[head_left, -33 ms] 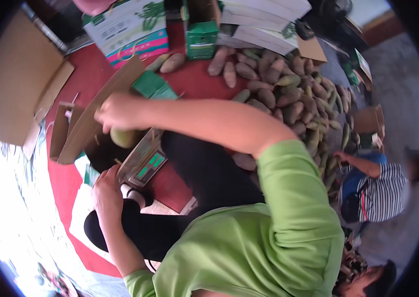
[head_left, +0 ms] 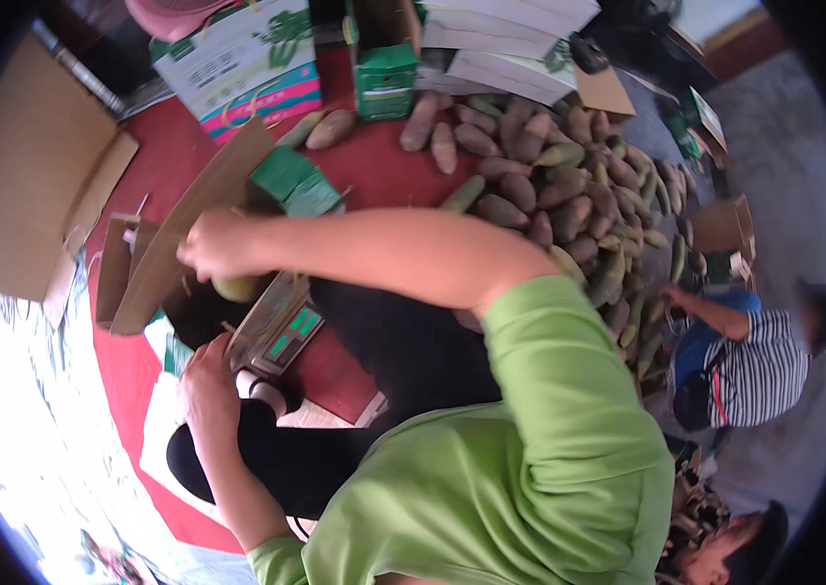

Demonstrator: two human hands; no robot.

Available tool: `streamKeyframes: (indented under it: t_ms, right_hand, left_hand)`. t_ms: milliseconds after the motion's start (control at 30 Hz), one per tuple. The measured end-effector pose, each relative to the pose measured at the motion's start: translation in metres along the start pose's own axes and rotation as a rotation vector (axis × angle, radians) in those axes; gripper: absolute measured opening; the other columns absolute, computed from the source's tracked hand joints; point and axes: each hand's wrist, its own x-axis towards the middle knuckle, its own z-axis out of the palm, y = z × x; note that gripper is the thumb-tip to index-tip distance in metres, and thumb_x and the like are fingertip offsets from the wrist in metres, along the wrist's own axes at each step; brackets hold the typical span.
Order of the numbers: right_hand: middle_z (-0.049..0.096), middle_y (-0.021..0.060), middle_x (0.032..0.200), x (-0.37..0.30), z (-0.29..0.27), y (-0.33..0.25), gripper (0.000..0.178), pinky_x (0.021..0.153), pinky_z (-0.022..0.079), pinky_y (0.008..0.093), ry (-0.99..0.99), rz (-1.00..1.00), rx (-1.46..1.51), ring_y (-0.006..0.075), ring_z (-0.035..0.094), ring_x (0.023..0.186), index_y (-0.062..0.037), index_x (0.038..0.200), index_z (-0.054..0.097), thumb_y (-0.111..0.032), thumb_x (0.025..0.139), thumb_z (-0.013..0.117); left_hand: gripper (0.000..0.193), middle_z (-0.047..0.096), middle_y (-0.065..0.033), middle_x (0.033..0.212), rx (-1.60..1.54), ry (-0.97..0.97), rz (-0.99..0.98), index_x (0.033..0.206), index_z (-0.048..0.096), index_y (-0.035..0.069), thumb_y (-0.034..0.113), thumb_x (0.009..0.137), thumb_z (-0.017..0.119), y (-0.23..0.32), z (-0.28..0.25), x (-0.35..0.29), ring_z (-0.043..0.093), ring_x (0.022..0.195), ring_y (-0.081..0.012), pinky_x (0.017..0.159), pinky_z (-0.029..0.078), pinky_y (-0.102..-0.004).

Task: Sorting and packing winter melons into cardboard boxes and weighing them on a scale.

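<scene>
Toward nine o'clock, an open box [head_left: 152, 278] shows one fruit [head_left: 235, 289] below the right hand [head_left: 223, 244]; left hand [head_left: 208, 380] alongside, both hands' fingers unclear; two-o'clock pile [head_left: 569, 190] lies unboxed.

The right hand [head_left: 218, 244] blocks part of the dark opening [head_left: 200, 310] from above; a cardboard flap [head_left: 223, 185] stands along its left, the scale [head_left: 276, 331] along its right, and the left hand [head_left: 208, 380] at the near end. Beyond the right forearm, a bare stretch of red mat [head_left: 384, 180] gives passage, bounded by piled produce [head_left: 569, 190] rightward and a green box [head_left: 386, 86] farther off.
</scene>
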Motion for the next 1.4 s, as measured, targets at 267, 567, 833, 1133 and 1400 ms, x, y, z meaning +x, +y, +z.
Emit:
streamKeyframes:
  t_ms: [267,567,833,1133,1400]
  right_hand:
    - [0.067,0.0142,0.077,0.006,-0.020,-0.029,0.019,0.067,0.049,0.0389,0.074,0.425,0.559,0.0296,0.064,0.071,-0.0033,0.083,0.065,-0.021,0.086,0.057]
    - [0.067,0.0073,0.080,-0.211,-0.081,0.025,0.017,0.066,0.048,0.0277,0.823,0.783,0.539,0.0107,0.061,0.074,-0.0015,0.091,0.066,-0.016,0.086,0.061]
    - [0.066,0.0174,0.081,-0.447,0.043,0.026,0.016,0.068,0.050,0.0382,0.293,1.517,0.248,0.0259,0.065,0.076,-0.0019,0.079,0.067,-0.016,0.081,0.059]
    - [0.059,0.0073,0.112,-0.492,0.000,-0.007,0.023,0.084,0.046,0.0407,-0.434,1.388,-0.427,0.0255,0.053,0.112,-0.0129,0.099,0.062,-0.013,0.076,0.058]
    - [0.056,0.0020,0.112,-0.554,-0.040,-0.003,0.026,0.089,0.039,0.0441,-0.362,1.405,-0.606,0.0225,0.049,0.111,-0.0174,0.105,0.063,-0.013,0.080,0.059]
  left_hand:
    - [0.026,0.065,-0.0208,0.094,-0.059,-0.002,0.068,0.107,0.063,0.002,0.000,0.086,0.048,-0.005,0.001,-0.007,0.062,0.085,-0.0381,0.072,0.050,-0.0435]
    - [0.026,0.066,-0.0186,0.094,0.021,-0.007,0.064,0.109,0.063,0.003,0.001,0.086,0.050,-0.001,0.005,0.000,0.064,0.085,-0.0351,0.071,0.051,-0.0406]
    - [0.024,0.067,-0.0194,0.091,0.031,-0.028,-0.009,0.108,0.064,0.001,0.002,0.088,0.050,-0.013,0.008,0.001,0.066,0.083,-0.0337,0.072,0.051,-0.0404]
    - [0.026,0.067,-0.0193,0.090,0.006,-0.031,-0.028,0.109,0.063,0.001,0.002,0.088,0.048,-0.014,0.010,0.001,0.066,0.083,-0.0333,0.073,0.051,-0.0398]
    - [0.027,0.066,-0.0172,0.097,-0.059,-0.007,-0.010,0.107,0.063,0.001,0.000,0.085,0.048,-0.021,0.014,0.000,0.064,0.089,-0.0328,0.078,0.050,-0.0383]
